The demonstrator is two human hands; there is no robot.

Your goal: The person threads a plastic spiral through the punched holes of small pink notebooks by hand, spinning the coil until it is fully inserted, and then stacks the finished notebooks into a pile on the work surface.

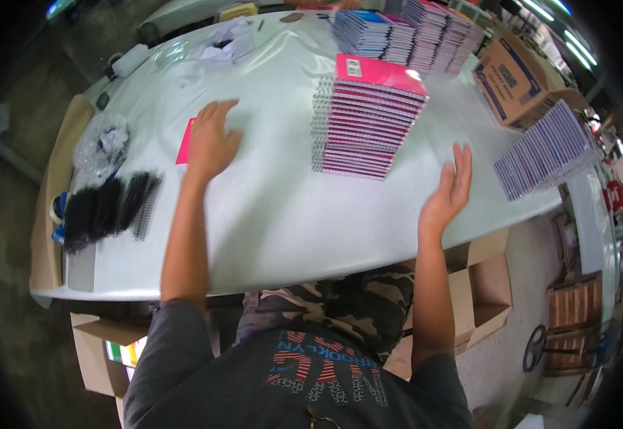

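Left grip [227, 120] spread over a flat pink piece [186, 146], right grip [449, 179] spread near stacked pink wire-bound notebooks [369, 129].

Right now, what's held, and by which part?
Right hand: nothing held. Left hand covers part of a flat pink item; whether it's held can't be told.

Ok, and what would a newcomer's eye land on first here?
Probably the tall stack of bright pink spiral-bound notebooks, standing on the white-covered table just right of the picture's centre. Then the bare left hand over a flat pink item left of that stack, and the open right hand to its near right.
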